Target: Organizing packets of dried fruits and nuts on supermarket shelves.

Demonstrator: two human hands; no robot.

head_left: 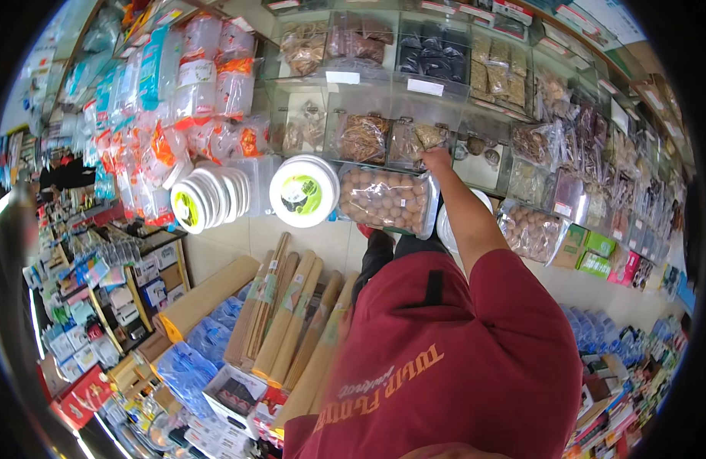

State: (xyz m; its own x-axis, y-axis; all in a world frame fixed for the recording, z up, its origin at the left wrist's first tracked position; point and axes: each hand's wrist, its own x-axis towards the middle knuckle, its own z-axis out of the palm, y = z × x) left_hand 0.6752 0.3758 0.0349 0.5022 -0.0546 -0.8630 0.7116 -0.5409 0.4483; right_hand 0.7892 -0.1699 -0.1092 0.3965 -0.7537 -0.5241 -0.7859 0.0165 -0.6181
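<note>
My right hand [437, 159] reaches over the front of a clear-walled display bin. Its fingers are closed at the near corner of a small plastic bag of greenish dried goods [429, 136], tilted inside the bin. The bin to its left holds brown dried stalks or roots [363, 137]. To the right, another bin has a few dark round pieces [476, 146]. Just below my hand lies a large clear bag of round brown nuts or dried fruits [384, 195]. My left hand is out of view.
White round lidded tubs [305, 191] and stacked lids or plates [209, 198] stand left of the nut bag. Rolled bamboo mats [287, 315] lie behind me. Orange-marked packs of plastic containers [195, 74] fill the left shelf. More bagged dried goods [588, 149] line the right.
</note>
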